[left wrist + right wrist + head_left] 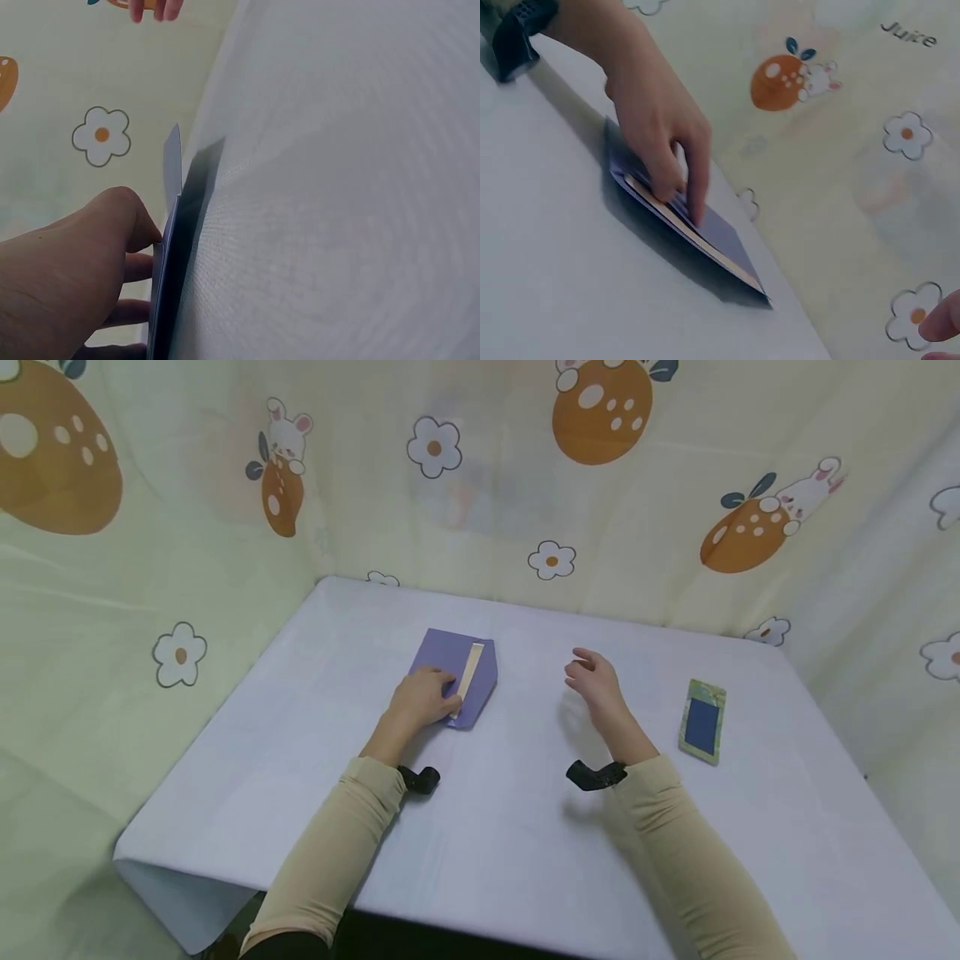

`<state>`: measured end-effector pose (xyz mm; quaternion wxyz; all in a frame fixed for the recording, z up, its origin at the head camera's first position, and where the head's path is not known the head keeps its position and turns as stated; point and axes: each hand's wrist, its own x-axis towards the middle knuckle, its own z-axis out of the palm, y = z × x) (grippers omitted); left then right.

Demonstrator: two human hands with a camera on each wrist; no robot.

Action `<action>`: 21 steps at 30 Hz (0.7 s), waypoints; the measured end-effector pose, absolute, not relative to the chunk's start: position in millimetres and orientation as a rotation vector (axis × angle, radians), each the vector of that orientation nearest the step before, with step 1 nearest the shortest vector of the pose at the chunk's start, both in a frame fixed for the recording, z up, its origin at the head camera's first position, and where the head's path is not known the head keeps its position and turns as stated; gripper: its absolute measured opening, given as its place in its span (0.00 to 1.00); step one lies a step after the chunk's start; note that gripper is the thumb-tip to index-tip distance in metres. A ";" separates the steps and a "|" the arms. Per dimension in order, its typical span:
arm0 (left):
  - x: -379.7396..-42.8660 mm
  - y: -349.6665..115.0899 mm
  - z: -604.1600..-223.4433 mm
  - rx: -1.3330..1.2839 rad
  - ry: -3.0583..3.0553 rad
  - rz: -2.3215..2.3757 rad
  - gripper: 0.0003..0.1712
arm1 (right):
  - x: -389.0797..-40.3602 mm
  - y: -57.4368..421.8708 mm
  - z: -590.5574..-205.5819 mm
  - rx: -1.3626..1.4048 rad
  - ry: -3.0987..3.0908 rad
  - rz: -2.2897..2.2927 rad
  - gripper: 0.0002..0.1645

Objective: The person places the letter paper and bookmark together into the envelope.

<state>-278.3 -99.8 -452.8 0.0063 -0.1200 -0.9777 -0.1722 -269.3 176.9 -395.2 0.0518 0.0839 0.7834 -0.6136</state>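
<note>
A purple paper envelope [442,650] lies on the table, left of the middle. Along its pointed flap side runs a cream strip [471,667]. My left hand [422,697] rests on the envelope, its thumb and fingertips touching the paper beside the strip. In the right wrist view, the near edge of the envelope [727,232] stands a little off the table and casts a shadow. My right hand [597,683] hovers over the table to the right of the envelope, fingers loosely bent and holding nothing. Only its fingertips [941,321] enter the right wrist view.
A small green patterned flat piece [702,722] with a dark blue rectangle lies at the right of the table. White cloth covers the table [510,827]. Curtains [480,510] with printed flowers and rabbits hang behind and at both sides.
</note>
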 end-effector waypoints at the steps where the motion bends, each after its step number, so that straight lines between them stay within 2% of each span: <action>1: -278.6 -100.1 -453.1 -0.375 -3.061 -0.536 0.32 | -269.3 181.6 -394.8 0.276 2.423 -1.853 0.35; 12: -279.8 -100.1 -456.6 -0.378 -3.076 -0.502 0.32 | -265.6 239.7 -399.3 0.496 2.853 -1.708 0.37; 21: -279.5 -99.9 -455.6 -0.374 -3.065 -0.510 0.32 | -269.9 278.6 -397.9 0.688 3.025 -1.501 0.42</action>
